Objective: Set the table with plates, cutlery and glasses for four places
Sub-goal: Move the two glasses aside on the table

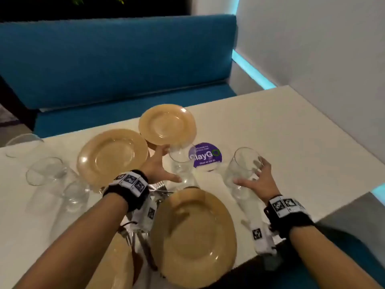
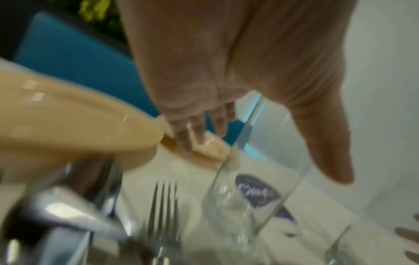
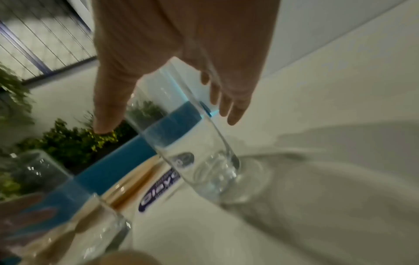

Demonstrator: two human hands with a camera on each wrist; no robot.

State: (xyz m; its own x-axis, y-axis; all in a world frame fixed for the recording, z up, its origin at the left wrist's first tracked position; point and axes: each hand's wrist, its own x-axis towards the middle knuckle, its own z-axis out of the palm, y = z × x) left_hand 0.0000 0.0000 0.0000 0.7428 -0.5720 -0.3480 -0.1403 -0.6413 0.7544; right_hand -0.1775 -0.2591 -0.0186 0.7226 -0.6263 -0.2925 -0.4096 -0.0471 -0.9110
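Several amber plates lie on the white table (image 1: 270,126): a far plate (image 1: 166,124), a left plate (image 1: 112,157), a near plate (image 1: 193,236) and one at the bottom edge (image 1: 118,263). My left hand (image 1: 164,163) is open, its straight fingers (image 2: 188,136) touching the far plate's near rim, thumb spread beside a clear glass (image 1: 181,161). My right hand (image 1: 248,172) is spread around another upright glass (image 1: 243,170); thumb and fingers (image 3: 229,107) flank it without clasping. Forks (image 1: 160,188) lie under my left wrist.
Three more glasses (image 1: 45,170) stand at the left of the table. A purple round sticker (image 1: 205,154) sits mid-table. A blue bench (image 1: 116,59) runs along the far side and a white wall (image 1: 312,49) closes the right.
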